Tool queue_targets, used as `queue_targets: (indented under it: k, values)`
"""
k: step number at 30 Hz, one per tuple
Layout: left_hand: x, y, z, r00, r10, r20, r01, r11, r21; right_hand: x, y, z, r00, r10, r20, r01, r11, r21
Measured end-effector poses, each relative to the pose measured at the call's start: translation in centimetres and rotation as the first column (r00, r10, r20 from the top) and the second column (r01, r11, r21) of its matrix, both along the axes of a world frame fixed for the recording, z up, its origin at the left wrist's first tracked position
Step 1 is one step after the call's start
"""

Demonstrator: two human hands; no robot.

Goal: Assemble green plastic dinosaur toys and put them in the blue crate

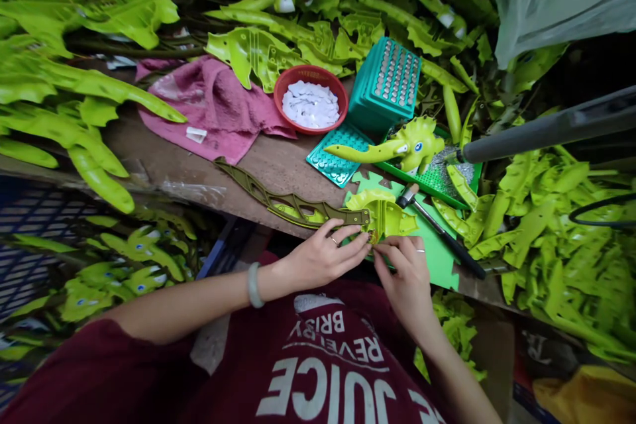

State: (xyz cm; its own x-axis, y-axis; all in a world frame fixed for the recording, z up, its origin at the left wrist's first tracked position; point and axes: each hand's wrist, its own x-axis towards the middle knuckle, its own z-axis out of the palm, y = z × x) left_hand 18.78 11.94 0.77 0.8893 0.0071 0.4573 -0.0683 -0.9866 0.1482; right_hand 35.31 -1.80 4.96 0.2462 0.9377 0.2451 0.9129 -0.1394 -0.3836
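My left hand (322, 253) and my right hand (405, 271) meet at the near edge of the workbench (278, 165), both with fingers pinched on a lime-green plastic toy dinosaur shell (385, 215). An olive-green slotted tail piece (278, 197) runs from the shell away to the left along the bench. The left hand grips where tail and shell join. The right hand's fingertips press something small at the shell's lower edge; I cannot make it out. A black-handled tool (440, 230) lies just right of the shell on a green mat (437, 255).
A red bowl (285, 83) of white discs, a teal tray stack (387, 83) of button cells, an assembled green dinosaur (407, 146) and a pink cloth (213, 106) sit behind. Heaps of green parts (551, 238) lie right and left. A grey bar (546, 129) crosses the right.
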Motion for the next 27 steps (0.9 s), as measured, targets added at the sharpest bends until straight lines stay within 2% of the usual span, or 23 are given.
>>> queue_targets:
  k: [7,15,20,24,27]
  values:
    - [0.1,-0.1,-0.1,1.000,0.005,0.000,-0.005,0.999,-0.037,0.0,-0.3,-0.7,0.998,-0.053,-0.021,0.054,0.998,0.044]
    - [0.8,-0.7,0.3,0.996,0.077,-0.049,-0.083,0.986,-0.144,1.1,0.0,-1.1,0.998,0.049,-0.031,-0.048,0.998,0.042]
    - [0.9,-0.8,0.7,0.992,0.076,-0.102,-0.091,0.983,-0.158,1.4,-0.3,-1.6,0.996,0.054,-0.066,-0.050,0.997,0.058]
    - [0.6,-0.7,0.2,0.996,0.066,-0.052,-0.074,0.983,-0.166,2.7,-0.3,-0.1,0.994,0.102,-0.030,-0.102,0.995,0.024]
    - [0.5,-0.3,0.0,0.999,0.035,-0.036,-0.039,0.990,-0.132,5.3,3.1,2.4,0.995,0.073,0.068,-0.081,0.989,0.123]
